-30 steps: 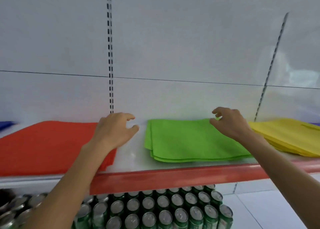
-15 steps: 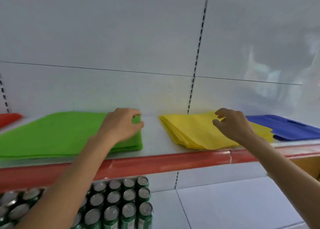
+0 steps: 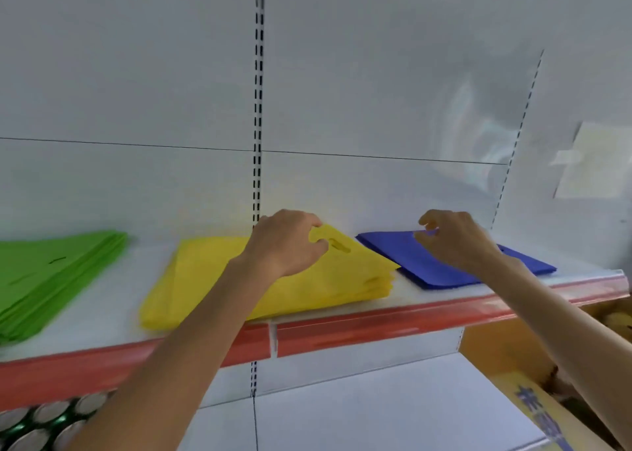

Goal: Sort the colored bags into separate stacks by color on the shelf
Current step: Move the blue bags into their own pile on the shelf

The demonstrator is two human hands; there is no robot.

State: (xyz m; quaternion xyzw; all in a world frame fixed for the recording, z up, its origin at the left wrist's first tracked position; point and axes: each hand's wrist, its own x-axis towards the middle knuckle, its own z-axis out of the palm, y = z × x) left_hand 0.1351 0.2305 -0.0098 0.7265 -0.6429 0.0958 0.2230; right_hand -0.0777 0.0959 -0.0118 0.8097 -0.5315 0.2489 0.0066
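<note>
Yellow stack [image 3: 212,279] and blue stack [image 3: 427,269] lie apart on the shelf [image 3: 342,334]. Fingers [image 3: 309,220] are held loosely curled, left hand [image 3: 287,242] over yellow, right hand [image 3: 455,238] over blue; no pinch is confirmed. Edges should be squared separately.

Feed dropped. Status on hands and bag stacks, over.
Left hand loosely curled over yellow stack, right hand over blue stack, neither gripping. Green stack at left, separate. Nothing blocking.

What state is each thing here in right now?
left hand, loosely curled, holding nothing
right hand, loosely curled, holding nothing
green bags, stacked flat, untouched
yellow bags, stacked flat, below left hand
blue bags, stacked flat, below right hand
cans, upright, closed
</note>
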